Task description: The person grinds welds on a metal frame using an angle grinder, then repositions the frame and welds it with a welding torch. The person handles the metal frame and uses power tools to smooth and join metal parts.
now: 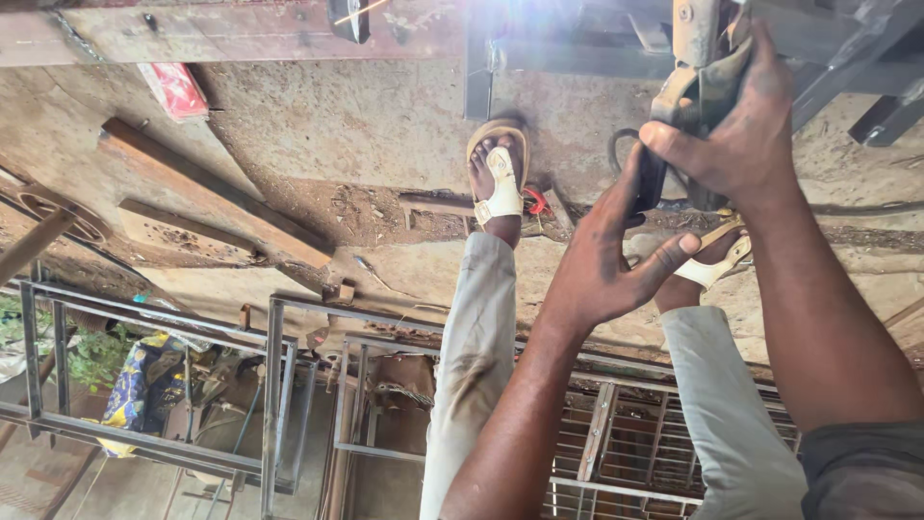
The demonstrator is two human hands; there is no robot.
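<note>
I am holding a worn, rust-stained power tool (701,58) at one o'clock in the view, close under a dark steel frame (577,48). My right hand (746,135) is wrapped over the tool body, fingers (679,144) curled shut around it, thumb across the front. My left hand (606,255) sits just below at about three o'clock, fingers spread and half open, fingertips touching the dark lower part of the tool and its black cable (621,144); it steadies rather than clamps.

Judgement: the step in hand is positioning the tool against the steel frame. The next move calls for a firm two-handed hold and the cable kept off the work face.

Both forearms rise from six o'clock, the right one steeper, wrist bent inward.

Sandalled feet (500,178) stand on the dirt floor (337,125) at twelve o'clock. A timber length (207,188) lies at ten o'clock. Welded metal frames (274,385) stand at seven o'clock.
</note>
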